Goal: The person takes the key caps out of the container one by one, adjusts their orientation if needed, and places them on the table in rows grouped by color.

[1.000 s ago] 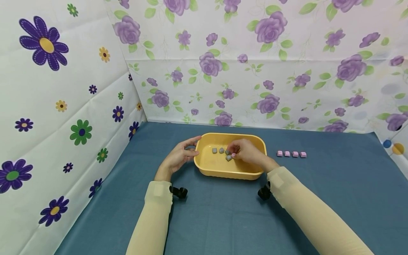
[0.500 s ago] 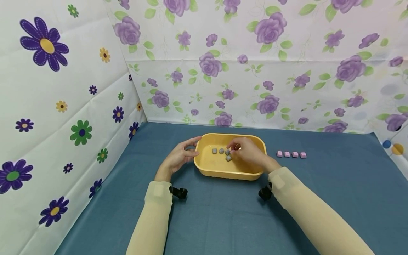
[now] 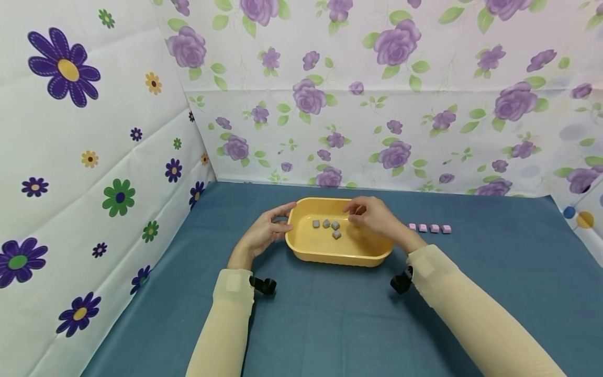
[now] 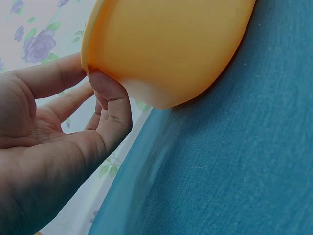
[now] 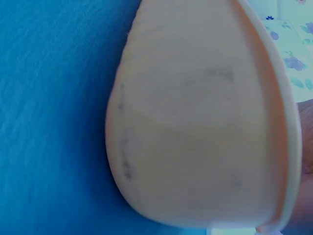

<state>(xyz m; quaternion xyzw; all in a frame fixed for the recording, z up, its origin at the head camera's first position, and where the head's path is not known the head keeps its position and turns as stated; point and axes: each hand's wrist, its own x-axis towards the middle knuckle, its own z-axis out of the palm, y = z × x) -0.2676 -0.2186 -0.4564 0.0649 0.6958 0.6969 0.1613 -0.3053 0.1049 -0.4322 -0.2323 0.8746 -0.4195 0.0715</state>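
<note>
My left hand [image 3: 260, 230] holds the left end of a yellow plastic tray [image 3: 330, 257]. In the left wrist view the thumb [image 4: 110, 88] bends against the tray's outer wall below the rim, with the forefinger at the rim. Over the tray's right half is my right hand [image 3: 372, 217], its fingers bent and drawn together. A small pink cube was at these fingertips in the earlier views; the fingers now hide it. Several small grey cubes [image 3: 335, 225] lie on the tray floor, left of the right hand. The right wrist view shows mostly the tray's outer wall [image 5: 195, 122].
Several pink cubes [image 3: 434, 229] stand in a short row on the blue cloth [image 3: 325, 314], right of the tray. Flower-printed sheets hang behind [image 3: 282, 131] and on the left [image 3: 118, 157].
The right hand has moved up and to the right, away from the grey cubes. The pink cube seen at its fingertips is no longer visible. The left hand and tray keep their place.
</note>
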